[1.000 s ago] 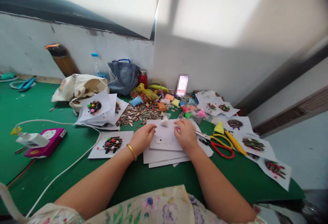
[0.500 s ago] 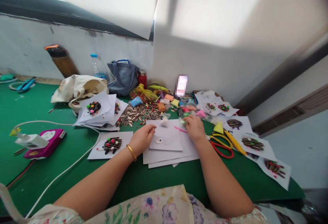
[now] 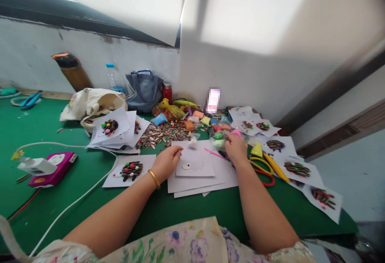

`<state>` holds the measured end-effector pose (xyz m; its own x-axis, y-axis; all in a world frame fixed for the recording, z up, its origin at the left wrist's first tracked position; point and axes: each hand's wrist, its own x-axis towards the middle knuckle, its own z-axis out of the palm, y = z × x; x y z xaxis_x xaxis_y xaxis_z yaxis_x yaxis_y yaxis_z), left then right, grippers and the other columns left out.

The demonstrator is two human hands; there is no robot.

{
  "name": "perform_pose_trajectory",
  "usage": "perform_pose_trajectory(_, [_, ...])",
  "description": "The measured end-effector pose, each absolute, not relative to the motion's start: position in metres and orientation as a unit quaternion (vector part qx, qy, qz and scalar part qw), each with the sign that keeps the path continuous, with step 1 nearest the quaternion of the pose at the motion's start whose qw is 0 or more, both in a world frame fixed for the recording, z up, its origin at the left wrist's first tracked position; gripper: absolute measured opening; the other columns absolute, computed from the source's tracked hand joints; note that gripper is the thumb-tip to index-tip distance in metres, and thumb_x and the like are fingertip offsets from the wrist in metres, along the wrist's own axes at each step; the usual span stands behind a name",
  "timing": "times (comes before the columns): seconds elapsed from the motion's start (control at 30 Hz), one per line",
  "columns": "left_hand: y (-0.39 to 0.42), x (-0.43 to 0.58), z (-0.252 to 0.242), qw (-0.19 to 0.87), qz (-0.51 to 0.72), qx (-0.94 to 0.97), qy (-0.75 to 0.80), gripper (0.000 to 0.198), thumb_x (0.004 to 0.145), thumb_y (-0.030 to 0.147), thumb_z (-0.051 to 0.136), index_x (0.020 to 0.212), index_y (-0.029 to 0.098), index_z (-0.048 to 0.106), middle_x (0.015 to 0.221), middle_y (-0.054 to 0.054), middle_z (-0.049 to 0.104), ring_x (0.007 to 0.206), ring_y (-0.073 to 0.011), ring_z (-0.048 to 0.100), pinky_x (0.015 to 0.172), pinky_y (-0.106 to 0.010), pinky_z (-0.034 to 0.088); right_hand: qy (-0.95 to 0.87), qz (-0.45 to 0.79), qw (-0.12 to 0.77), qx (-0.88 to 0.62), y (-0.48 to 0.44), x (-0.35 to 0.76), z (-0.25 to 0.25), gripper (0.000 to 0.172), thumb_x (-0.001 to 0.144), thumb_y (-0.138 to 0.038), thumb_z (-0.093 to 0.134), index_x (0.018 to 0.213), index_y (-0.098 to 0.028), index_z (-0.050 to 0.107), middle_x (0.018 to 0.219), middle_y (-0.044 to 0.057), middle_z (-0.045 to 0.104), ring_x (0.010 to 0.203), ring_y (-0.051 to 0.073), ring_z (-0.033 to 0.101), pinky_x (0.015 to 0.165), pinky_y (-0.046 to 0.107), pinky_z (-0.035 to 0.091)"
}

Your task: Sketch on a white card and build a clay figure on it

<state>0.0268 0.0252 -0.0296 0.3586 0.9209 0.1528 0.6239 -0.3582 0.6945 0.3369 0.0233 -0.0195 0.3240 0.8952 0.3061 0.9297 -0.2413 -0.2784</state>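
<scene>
A small white card [image 3: 196, 170] bearing a white clay face with a black eye and a faint outline lies on a stack of white paper [image 3: 195, 187]. My left hand [image 3: 169, 160] rests at the card's left edge, thumb and fingertips pressed together; whatever they hold is too small to make out. My right hand [image 3: 236, 146] reaches over the bagged clay, fingers loosely apart beside the pink clay [image 3: 236, 133] and green clay [image 3: 218, 135]. Nothing shows in its grip. A pink modelling tool [image 3: 214, 153] lies on the paper, and a bit of white clay in plastic [image 3: 193, 140] sits above the card.
Striped sunflower seeds [image 3: 156, 134] are heaped behind the paper. Scissors [image 3: 266, 172] and a yellow cutter [image 3: 276, 167] lie right. Finished seed hedgehog cards [image 3: 296, 169] flank both sides. A white cable [image 3: 87, 194] and purple power bank [image 3: 55, 170] are left.
My right hand has moved slightly right, from the green clay toward the pink clay, uncovering the green packets and more of the pink tool. My left hand has stayed nearly still.
</scene>
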Motion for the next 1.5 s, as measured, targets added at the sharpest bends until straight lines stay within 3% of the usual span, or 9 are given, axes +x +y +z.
perform_pose_trajectory(0.37, [0.024, 0.027, -0.023, 0.237, 0.271, 0.799, 0.481, 0.030, 0.092, 0.031, 0.044, 0.106, 0.021, 0.067, 0.109, -0.005, 0.070, 0.103, -0.0216, 0.063, 0.094, -0.034, 0.048, -0.599, -0.069, 0.307, -0.737, 0.022, 0.338, -0.024, 0.048, 0.083, -0.017, 0.039, 0.125, -0.020, 0.062, 0.128, 0.006, 0.061, 0.117, 0.022, 0.050, 0.098, 0.034, 0.036])
perform_pose_trajectory(0.7, [0.020, 0.028, -0.017, 0.208, 0.203, 0.866, 0.406, 0.035, 0.079, 0.013, 0.057, 0.111, 0.023, 0.067, 0.115, -0.006, 0.069, 0.111, -0.0233, 0.061, 0.102, -0.037, 0.043, -0.609, -0.053, 0.276, -0.741, 0.022, 0.341, -0.034, 0.041, 0.082, -0.019, 0.045, 0.115, -0.023, 0.069, 0.124, 0.003, 0.065, 0.112, 0.022, 0.053, 0.098, 0.035, 0.036])
perform_pose_trajectory(1.07, [0.019, 0.028, -0.018, 0.191, 0.180, 0.882, 0.393, 0.025, 0.084, 0.020, 0.057, 0.106, 0.025, 0.069, 0.104, -0.007, 0.071, 0.102, -0.0228, 0.062, 0.094, -0.035, 0.044, -0.607, -0.050, 0.262, -0.749, 0.019, 0.338, -0.030, 0.040, 0.080, -0.017, 0.046, 0.111, -0.023, 0.070, 0.120, 0.004, 0.065, 0.108, 0.023, 0.052, 0.094, 0.035, 0.037])
perform_pose_trajectory(1.2, [0.017, 0.027, -0.017, 0.185, 0.176, 0.889, 0.380, 0.028, 0.084, 0.022, 0.058, 0.110, 0.026, 0.068, 0.109, -0.006, 0.070, 0.106, -0.0237, 0.060, 0.098, -0.038, 0.041, -0.611, -0.065, 0.265, -0.743, 0.012, 0.332, -0.026, 0.030, 0.084, -0.024, 0.048, 0.100, -0.020, 0.073, 0.106, 0.007, 0.066, 0.100, 0.023, 0.053, 0.088, 0.034, 0.037])
perform_pose_trajectory(1.4, [0.011, 0.027, -0.014, 0.151, 0.169, 0.895, 0.384, 0.036, 0.088, 0.019, 0.052, 0.121, 0.031, 0.063, 0.110, -0.006, 0.070, 0.107, -0.0249, 0.059, 0.107, -0.045, 0.031, -0.699, -0.029, 0.147, -0.699, 0.001, 0.306, -0.023, 0.016, 0.086, -0.033, 0.060, 0.089, -0.028, 0.075, 0.097, 0.004, 0.068, 0.094, 0.022, 0.053, 0.077, 0.032, 0.035])
perform_pose_trajectory(1.5, [0.010, 0.027, -0.012, 0.117, 0.162, 0.897, 0.393, 0.036, 0.088, 0.019, 0.050, 0.121, 0.028, 0.064, 0.102, -0.008, 0.072, 0.101, -0.0259, 0.060, 0.105, -0.047, 0.032, -0.714, -0.058, 0.103, -0.690, -0.001, 0.297, -0.021, 0.015, 0.087, -0.030, 0.060, 0.085, -0.025, 0.074, 0.095, 0.005, 0.068, 0.093, 0.022, 0.053, 0.075, 0.032, 0.034])
